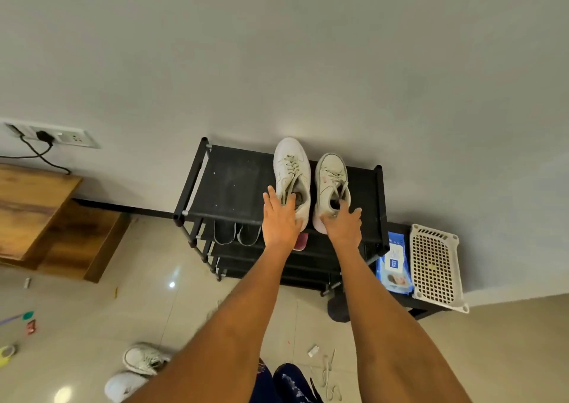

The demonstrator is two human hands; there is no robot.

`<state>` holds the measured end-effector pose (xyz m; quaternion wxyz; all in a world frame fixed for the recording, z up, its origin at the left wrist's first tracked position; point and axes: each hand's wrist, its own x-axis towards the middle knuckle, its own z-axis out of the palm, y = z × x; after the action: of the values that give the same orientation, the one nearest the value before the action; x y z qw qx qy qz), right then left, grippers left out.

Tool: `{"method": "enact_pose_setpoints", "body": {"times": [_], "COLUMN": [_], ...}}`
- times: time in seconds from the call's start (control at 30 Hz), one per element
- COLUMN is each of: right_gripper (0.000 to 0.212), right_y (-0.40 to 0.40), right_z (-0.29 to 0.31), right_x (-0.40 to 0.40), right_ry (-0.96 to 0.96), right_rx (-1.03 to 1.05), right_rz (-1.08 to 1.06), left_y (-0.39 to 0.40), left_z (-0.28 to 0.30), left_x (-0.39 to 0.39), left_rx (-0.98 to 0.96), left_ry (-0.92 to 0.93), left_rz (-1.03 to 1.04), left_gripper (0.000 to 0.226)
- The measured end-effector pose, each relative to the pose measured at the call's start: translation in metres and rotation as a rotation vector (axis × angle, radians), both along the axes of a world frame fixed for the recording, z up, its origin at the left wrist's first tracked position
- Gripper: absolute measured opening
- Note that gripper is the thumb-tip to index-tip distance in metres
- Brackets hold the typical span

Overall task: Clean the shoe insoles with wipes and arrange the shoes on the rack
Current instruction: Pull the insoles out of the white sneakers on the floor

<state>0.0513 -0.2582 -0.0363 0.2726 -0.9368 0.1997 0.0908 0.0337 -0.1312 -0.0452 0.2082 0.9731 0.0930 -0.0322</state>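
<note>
Fingers of the left hand (280, 215) lie straight and spread, resting flat against the heel end and outer side of the left white sneaker (292, 177), with nothing curled round it. On the other side, the right hand (344, 224) has its fingers bent over the collar of the right white sneaker (332, 187), the fingertips at the shoe's opening and the thumb against the heel, so it grips that shoe at the back. Both sneakers stand side by side, toes toward the wall, on the top shelf of the black shoe rack (234, 184), in its right half; a narrow gap separates them and their loose laces trail toward the heels. One shelf lower, a pair of dark shoes (237, 233) sits toes inward, and a pink-soled shoe (301, 241) shows just under the left wrist. Right of the rack, on a low dark stand, a blue pack of wipes (394, 264) lies just beside a white plastic basket (435, 267) with a grid base. On the tiled floor near the person's left forearm lie two more white sneakers (144, 359), well apart from the rack, and a loose lace (328, 372) lies by the person's knees. At far left a wooden table (30, 205) stands below a wall socket (58, 136) with a black plug in it.
</note>
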Motion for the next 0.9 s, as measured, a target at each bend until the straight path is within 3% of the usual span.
{"method": "enact_pose_setpoints", "body": {"times": [0.2,0.33,0.5,0.63,0.8,0.9], "right_gripper": [0.041,0.026,0.016,0.016,0.037,0.037], "right_y": [0.003,0.003,0.018,0.052,0.127,0.179], "right_z": [-0.014,-0.015,-0.012,-0.007,-0.004,-0.008], "right_x": [0.004,0.004,-0.012,-0.025,-0.046,-0.069], "right_ry": [-0.128,-0.172,-0.229,-0.274,-0.303,-0.281], "right_rx": [0.025,0.055,0.05,0.054,0.176,0.22], "right_rz": [0.004,-0.011,0.028,0.169,0.321,0.44], "left_y": [-0.003,-0.007,-0.01,0.021,0.08,0.119], "left_z": [-0.004,-0.002,-0.01,-0.003,0.004,-0.005], "left_x": [0.002,-0.002,-0.032,-0.047,-0.084,-0.119], "left_rx": [-0.275,-0.384,-0.485,-0.473,-0.454,-0.406], "left_ry": [0.061,-0.012,-0.128,-0.229,-0.337,-0.37], "left_rz": [0.141,0.274,0.466,0.545,0.702,0.795], "left_gripper": [0.044,0.025,0.02,0.016,0.016,0.019]}}
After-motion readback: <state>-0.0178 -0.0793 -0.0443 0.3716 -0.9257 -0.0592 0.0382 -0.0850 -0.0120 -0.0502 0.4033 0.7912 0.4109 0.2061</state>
